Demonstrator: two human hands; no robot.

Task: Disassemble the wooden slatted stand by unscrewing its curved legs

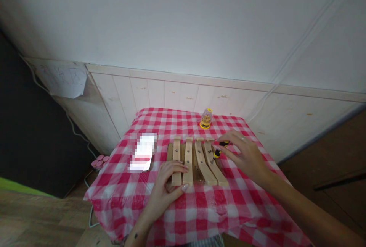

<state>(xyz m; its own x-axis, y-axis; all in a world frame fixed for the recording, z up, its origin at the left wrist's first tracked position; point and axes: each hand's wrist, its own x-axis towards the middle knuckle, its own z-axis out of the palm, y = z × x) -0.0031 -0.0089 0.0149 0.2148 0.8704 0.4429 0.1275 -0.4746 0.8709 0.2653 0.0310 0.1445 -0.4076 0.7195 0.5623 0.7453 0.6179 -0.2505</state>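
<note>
A wooden board [197, 172] lies on the table with several pale wooden strips across it, the two on the right curving outward toward the near end. Dark screw heads show along the strips. My left hand [168, 180] holds the near left part, fingers over the left strips and thumb against the near end of the second strip [189, 151]. Between the fingertips of my right hand [243, 153] is a black and yellow screwdriver [217, 154], tilted. Its tip points down at a screw [212, 162] on the rightmost strip [219, 174]; whether it touches is too small to tell.
A clear, yellow-based container [206, 119] of screwdriver bits stands toward the back. At the left lies a phone [144, 151] with a bright, blurred screen. The red-and-white checked tablecloth [200, 209] hangs over the edges. Behind the table rises a panelled wall [157, 90].
</note>
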